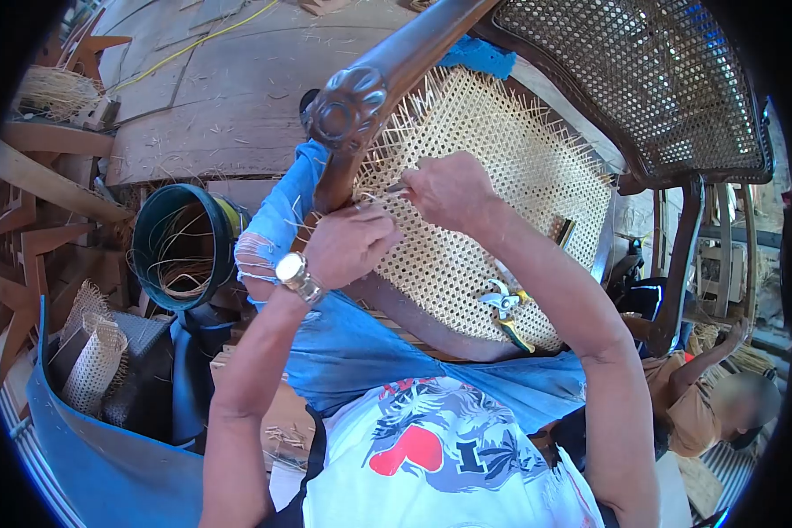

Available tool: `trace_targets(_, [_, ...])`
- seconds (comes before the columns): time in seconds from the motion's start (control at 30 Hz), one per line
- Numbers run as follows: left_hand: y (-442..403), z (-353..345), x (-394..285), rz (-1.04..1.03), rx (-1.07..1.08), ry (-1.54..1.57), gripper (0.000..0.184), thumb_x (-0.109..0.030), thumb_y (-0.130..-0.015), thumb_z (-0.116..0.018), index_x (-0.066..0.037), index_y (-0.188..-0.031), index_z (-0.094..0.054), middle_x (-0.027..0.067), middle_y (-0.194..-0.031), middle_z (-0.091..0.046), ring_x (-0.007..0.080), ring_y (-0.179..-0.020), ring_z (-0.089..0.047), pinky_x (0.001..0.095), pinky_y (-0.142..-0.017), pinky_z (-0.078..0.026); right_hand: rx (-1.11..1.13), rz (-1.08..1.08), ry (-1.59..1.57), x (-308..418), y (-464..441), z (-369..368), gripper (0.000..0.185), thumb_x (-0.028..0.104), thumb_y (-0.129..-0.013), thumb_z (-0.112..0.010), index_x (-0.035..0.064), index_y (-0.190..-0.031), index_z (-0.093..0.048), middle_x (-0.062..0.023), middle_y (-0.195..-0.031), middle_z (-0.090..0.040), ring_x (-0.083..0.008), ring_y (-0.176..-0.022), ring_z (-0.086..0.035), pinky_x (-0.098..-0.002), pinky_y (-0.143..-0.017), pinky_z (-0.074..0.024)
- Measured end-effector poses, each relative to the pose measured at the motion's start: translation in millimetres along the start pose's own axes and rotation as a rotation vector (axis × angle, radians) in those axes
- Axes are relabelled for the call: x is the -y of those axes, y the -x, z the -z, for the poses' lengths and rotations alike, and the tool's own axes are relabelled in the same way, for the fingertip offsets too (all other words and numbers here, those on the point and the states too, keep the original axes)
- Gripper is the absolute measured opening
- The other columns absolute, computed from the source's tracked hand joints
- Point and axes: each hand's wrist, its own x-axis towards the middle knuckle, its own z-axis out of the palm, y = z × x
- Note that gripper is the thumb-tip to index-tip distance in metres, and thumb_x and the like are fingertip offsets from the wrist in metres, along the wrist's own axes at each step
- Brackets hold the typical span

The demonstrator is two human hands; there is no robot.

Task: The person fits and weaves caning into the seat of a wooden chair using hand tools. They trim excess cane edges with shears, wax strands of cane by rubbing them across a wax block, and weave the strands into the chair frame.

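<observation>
Woven cane webbing [466, 114] covers a dark wooden chair seat frame [431, 326], with loose strand ends sticking up along its edge. My left hand [352, 242], with a watch [296, 275] at the wrist, is closed at the seat's left edge beside the carved armrest [352, 106]; what its fingers hold is hidden. Just right of it, my right hand [449, 189] grips a small dark tool [398, 187] over the webbing's edge. Pruning shears [504, 304] lie on the webbing near my right forearm.
A green bucket [180, 246] holding cane strands stands at the left. Rolled cane webbing [95, 370] lies below it. The chair's cane backrest [642, 79] rises at upper right. Wooden parts [40, 255] pile up at far left. Another person [695, 405] is at lower right.
</observation>
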Motion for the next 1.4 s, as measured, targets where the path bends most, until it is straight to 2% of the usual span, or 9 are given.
trace_targets(0.07, [2, 18, 2, 0.165, 0.150, 0.024, 0.029, -0.026, -0.101, -0.061, -0.001, -0.085, -0.062, 0.0177, -0.092, -0.067, 0.0381, -0.088, -0.065, 0.0468, -0.076, -0.053, 0.026, -0.014, -0.028, 4, 0, 3, 0.029, 0.038, -0.100, -0.062, 0.0114, -0.102, -0.071, -0.0077, -0.093, -0.074, -0.0232, -0.084, -0.076, -0.0406, -0.071, -0.0580])
trace_targets(0.2, [10, 9, 4, 0.078, 0.005, 0.013, 0.031, -0.021, -0.101, -0.061, 0.000, -0.080, -0.053, 0.0177, -0.077, -0.057, 0.0411, -0.076, -0.059, 0.0497, -0.068, -0.048, -0.085, -0.099, -0.063, 14, 7, -14, 0.029, 0.039, -0.098, -0.063, 0.0111, -0.101, -0.071, -0.0086, -0.090, -0.074, -0.0244, -0.083, -0.076, -0.0421, -0.071, -0.0568])
trace_targets(0.37, [12, 10, 4, 0.076, 0.073, -0.048, 0.030, -0.022, -0.101, -0.061, -0.001, -0.081, -0.055, 0.0175, -0.081, -0.061, 0.0401, -0.081, -0.063, 0.0492, -0.072, -0.050, -0.146, -0.088, -0.079, 10, 10, -22, 0.028, 0.041, -0.098, -0.063, 0.0142, -0.099, -0.071, -0.0059, -0.084, -0.072, -0.0233, -0.078, -0.074, -0.0424, -0.067, -0.0536])
trace_targets(0.5, [18, 11, 11, -0.050, 0.115, -0.184, 0.030, -0.027, -0.102, -0.058, -0.002, -0.086, -0.060, 0.0161, -0.089, -0.065, 0.0365, -0.090, -0.066, 0.0473, -0.078, -0.054, -0.217, 0.015, -0.010, -18, 2, -14, 0.020, 0.036, -0.098, -0.062, 0.0190, -0.095, -0.071, -0.0021, -0.079, -0.071, -0.0214, -0.074, -0.072, -0.0427, -0.066, -0.0495])
trace_targets(0.6, [17, 14, 11, 0.037, 0.243, -0.214, 0.030, -0.029, -0.104, -0.056, -0.002, -0.092, -0.062, 0.0154, -0.094, -0.066, 0.0349, -0.094, -0.067, 0.0460, -0.082, -0.054, -0.203, 0.135, 0.030, -29, -7, -13, 0.013, 0.030, -0.096, -0.061, 0.0221, -0.093, -0.071, 0.0002, -0.078, -0.070, -0.0204, -0.074, -0.072, -0.0426, -0.067, -0.0447])
trace_targets(0.93, [22, -4, 22, 0.029, 0.040, -0.206, 0.026, -0.027, -0.103, -0.059, -0.004, -0.091, -0.057, 0.0165, -0.088, -0.065, 0.0370, -0.085, -0.066, 0.0484, -0.072, -0.053, -0.087, 0.348, 0.355, -19, -33, 3, 0.004, 0.021, -0.091, -0.064, 0.0215, -0.089, -0.068, 0.0001, -0.073, -0.065, -0.0178, -0.071, -0.068, -0.0377, -0.072, -0.0423])
trace_targets(1.13, [21, -6, 17, 0.054, -0.009, -0.164, 0.025, -0.026, -0.102, -0.061, -0.004, -0.090, -0.055, 0.0168, -0.084, -0.064, 0.0383, -0.078, -0.065, 0.0496, -0.065, -0.052, 0.014, 0.294, 0.220, -10, -35, 9, 0.011, 0.022, -0.091, -0.062, 0.0162, -0.084, -0.068, -0.0077, -0.069, -0.069, -0.0253, -0.067, -0.071, -0.0433, -0.060, -0.0523])
trace_targets(1.27, [16, -4, 10, 0.072, -0.045, -0.116, 0.026, -0.025, -0.101, -0.061, -0.004, -0.087, -0.054, 0.0176, -0.081, -0.061, 0.0406, -0.077, -0.063, 0.0510, -0.064, -0.049, 0.072, 0.150, 0.090, -18, -24, 3, 0.013, 0.020, -0.093, -0.061, 0.0156, -0.088, -0.072, -0.0064, -0.082, -0.075, -0.0221, -0.081, -0.075, -0.0397, -0.068, -0.0570])
trace_targets(1.4, [31, 14, -19, 0.110, -0.101, 0.051, 0.023, -0.024, -0.096, -0.071, -0.004, -0.102, -0.062, 0.0172, -0.100, -0.067, 0.0381, -0.089, -0.066, 0.0443, -0.074, -0.054, -0.396, -0.119, -0.493, -23, 46, -36, 0.019, 0.027, -0.102, -0.054, 0.0120, -0.103, -0.067, -0.0081, -0.089, -0.073, -0.0238, -0.078, -0.072, -0.0427, -0.073, -0.0545])
